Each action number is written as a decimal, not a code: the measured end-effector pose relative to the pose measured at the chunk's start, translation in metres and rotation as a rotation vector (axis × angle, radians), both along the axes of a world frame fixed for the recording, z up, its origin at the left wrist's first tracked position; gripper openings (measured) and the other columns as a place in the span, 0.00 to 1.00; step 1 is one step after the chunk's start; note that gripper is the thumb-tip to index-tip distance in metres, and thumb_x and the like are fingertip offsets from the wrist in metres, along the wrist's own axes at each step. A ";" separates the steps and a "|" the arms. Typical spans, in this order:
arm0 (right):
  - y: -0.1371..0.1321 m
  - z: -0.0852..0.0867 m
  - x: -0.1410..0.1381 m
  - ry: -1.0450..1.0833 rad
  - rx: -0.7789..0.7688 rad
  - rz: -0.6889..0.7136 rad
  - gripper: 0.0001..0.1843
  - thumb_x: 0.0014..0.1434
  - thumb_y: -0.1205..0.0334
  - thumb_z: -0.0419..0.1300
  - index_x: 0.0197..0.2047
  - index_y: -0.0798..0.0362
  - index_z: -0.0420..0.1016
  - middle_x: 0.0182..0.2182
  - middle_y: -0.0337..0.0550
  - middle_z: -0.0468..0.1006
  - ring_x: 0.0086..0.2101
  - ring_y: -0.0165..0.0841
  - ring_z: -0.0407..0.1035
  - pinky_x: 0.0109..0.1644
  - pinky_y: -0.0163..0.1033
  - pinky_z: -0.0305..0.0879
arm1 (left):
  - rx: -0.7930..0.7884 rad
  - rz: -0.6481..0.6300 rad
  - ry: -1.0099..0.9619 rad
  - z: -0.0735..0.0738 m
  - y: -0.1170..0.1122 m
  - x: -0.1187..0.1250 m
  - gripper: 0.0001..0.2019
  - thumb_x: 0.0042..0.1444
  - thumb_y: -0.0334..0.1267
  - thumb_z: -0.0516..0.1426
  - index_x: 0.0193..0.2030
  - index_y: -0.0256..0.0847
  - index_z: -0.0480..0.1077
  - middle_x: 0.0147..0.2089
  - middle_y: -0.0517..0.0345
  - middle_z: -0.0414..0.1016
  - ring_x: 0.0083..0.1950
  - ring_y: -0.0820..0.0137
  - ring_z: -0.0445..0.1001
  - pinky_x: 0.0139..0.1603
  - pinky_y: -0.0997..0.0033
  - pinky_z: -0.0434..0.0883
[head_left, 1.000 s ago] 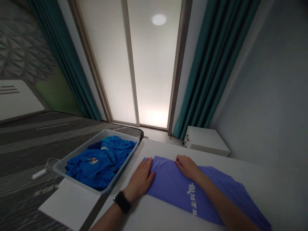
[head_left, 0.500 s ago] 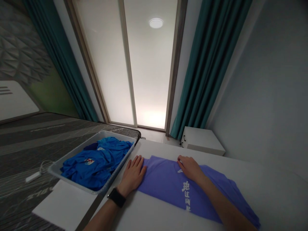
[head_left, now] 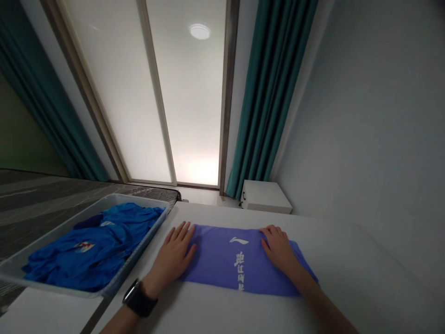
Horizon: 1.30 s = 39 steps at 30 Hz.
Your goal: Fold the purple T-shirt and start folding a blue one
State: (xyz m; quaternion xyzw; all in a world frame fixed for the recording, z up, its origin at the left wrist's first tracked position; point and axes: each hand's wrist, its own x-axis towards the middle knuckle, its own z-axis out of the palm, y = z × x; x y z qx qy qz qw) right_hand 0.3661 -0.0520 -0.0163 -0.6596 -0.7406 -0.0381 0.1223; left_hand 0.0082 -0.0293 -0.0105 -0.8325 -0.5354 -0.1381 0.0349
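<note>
A purple T-shirt [head_left: 239,264] with white characters and a white logo lies folded into a long strip on the white table [head_left: 347,287]. My left hand [head_left: 174,253] lies flat and open on the strip's left end, with a dark watch on its wrist. My right hand [head_left: 278,248] rests flat, fingers stretched out, on the right part of the strip. Neither hand grips the cloth.
A grey tray [head_left: 121,273] holding crumpled blue garments [head_left: 90,243] stands to the left of the table, partly over a dark patterned bed [head_left: 34,199]. A white cabinet [head_left: 264,202] stands beyond the table by teal curtains [head_left: 267,93] and a lit window.
The view has swung right. The shirt now lies straighter and narrower, its logo showing. My hands have spread apart along it, the right one moving toward the strip's right end.
</note>
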 end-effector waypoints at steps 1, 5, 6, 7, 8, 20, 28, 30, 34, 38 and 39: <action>-0.006 -0.001 0.003 0.022 0.004 -0.005 0.17 0.65 0.64 0.47 0.54 0.51 0.71 0.49 0.51 0.72 0.49 0.42 0.64 0.53 0.45 0.57 | -0.008 -0.075 -0.010 0.004 -0.004 0.013 0.25 0.64 0.42 0.49 0.67 0.42 0.61 0.70 0.49 0.60 0.71 0.56 0.55 0.70 0.49 0.53; -0.020 -0.003 0.021 0.115 -0.008 -0.017 0.21 0.66 0.65 0.43 0.55 0.50 0.70 0.49 0.49 0.74 0.49 0.40 0.66 0.54 0.45 0.58 | -0.046 -0.360 -0.085 0.021 -0.021 0.079 0.23 0.62 0.37 0.51 0.65 0.46 0.62 0.66 0.52 0.66 0.67 0.59 0.62 0.68 0.52 0.58; -0.023 -0.003 0.028 0.143 -0.015 -0.024 0.21 0.67 0.65 0.41 0.55 0.50 0.71 0.48 0.49 0.75 0.49 0.40 0.66 0.54 0.45 0.58 | -0.054 -0.408 -0.109 0.025 -0.024 0.096 0.22 0.62 0.35 0.51 0.64 0.46 0.63 0.64 0.52 0.67 0.65 0.59 0.64 0.66 0.53 0.59; -0.025 -0.002 0.037 0.175 -0.024 -0.033 0.22 0.67 0.65 0.40 0.54 0.51 0.71 0.48 0.49 0.76 0.49 0.40 0.67 0.54 0.45 0.59 | -0.069 -0.462 -0.126 0.028 -0.025 0.113 0.21 0.62 0.33 0.51 0.63 0.47 0.64 0.62 0.53 0.69 0.63 0.60 0.65 0.65 0.55 0.61; -0.028 -0.002 0.046 0.212 -0.036 -0.046 0.22 0.66 0.65 0.40 0.53 0.51 0.72 0.48 0.49 0.76 0.49 0.39 0.67 0.54 0.45 0.59 | -0.082 -0.509 -0.136 0.030 -0.025 0.128 0.21 0.62 0.32 0.51 0.61 0.47 0.65 0.60 0.53 0.70 0.61 0.61 0.67 0.63 0.57 0.62; -0.082 -0.008 0.101 0.508 -0.101 -0.057 0.15 0.63 0.65 0.44 0.38 0.49 0.73 0.37 0.45 0.76 0.41 0.36 0.69 0.49 0.42 0.64 | -0.040 -0.757 -0.099 0.028 0.008 0.260 0.20 0.60 0.26 0.49 0.56 0.44 0.67 0.55 0.52 0.71 0.57 0.62 0.66 0.59 0.60 0.62; -0.110 -0.005 0.099 0.559 -0.141 0.013 0.15 0.60 0.69 0.49 0.35 0.48 0.76 0.35 0.42 0.71 0.39 0.35 0.67 0.47 0.41 0.63 | -0.047 -1.035 0.000 0.015 -0.003 0.288 0.14 0.58 0.29 0.53 0.49 0.44 0.71 0.50 0.53 0.72 0.56 0.64 0.67 0.62 0.62 0.59; -0.116 -0.007 0.099 0.566 -0.143 0.020 0.15 0.58 0.71 0.49 0.35 0.48 0.77 0.35 0.42 0.71 0.40 0.35 0.67 0.47 0.41 0.62 | -0.019 -1.043 0.017 0.016 -0.005 0.286 0.13 0.58 0.30 0.54 0.48 0.44 0.72 0.49 0.52 0.72 0.55 0.63 0.67 0.62 0.62 0.60; -0.123 -0.008 0.099 0.521 -0.139 0.010 0.17 0.54 0.75 0.49 0.36 0.47 0.76 0.36 0.42 0.71 0.41 0.36 0.67 0.50 0.43 0.60 | -0.005 -1.050 0.025 0.024 -0.009 0.278 0.08 0.57 0.32 0.55 0.42 0.43 0.73 0.47 0.52 0.72 0.53 0.62 0.68 0.60 0.62 0.62; -0.127 -0.007 0.096 0.468 -0.104 -0.008 0.16 0.55 0.75 0.49 0.35 0.47 0.74 0.36 0.43 0.72 0.42 0.37 0.67 0.50 0.44 0.60 | -0.001 -1.116 0.006 0.027 -0.012 0.267 0.09 0.56 0.31 0.54 0.42 0.43 0.71 0.49 0.52 0.74 0.59 0.61 0.66 0.67 0.60 0.55; -0.127 -0.007 0.095 0.462 -0.097 -0.008 0.16 0.55 0.75 0.49 0.35 0.47 0.74 0.36 0.43 0.72 0.42 0.37 0.67 0.50 0.44 0.60 | -0.001 -1.133 0.006 0.027 -0.013 0.265 0.09 0.56 0.31 0.53 0.43 0.43 0.71 0.48 0.52 0.75 0.59 0.62 0.66 0.68 0.60 0.54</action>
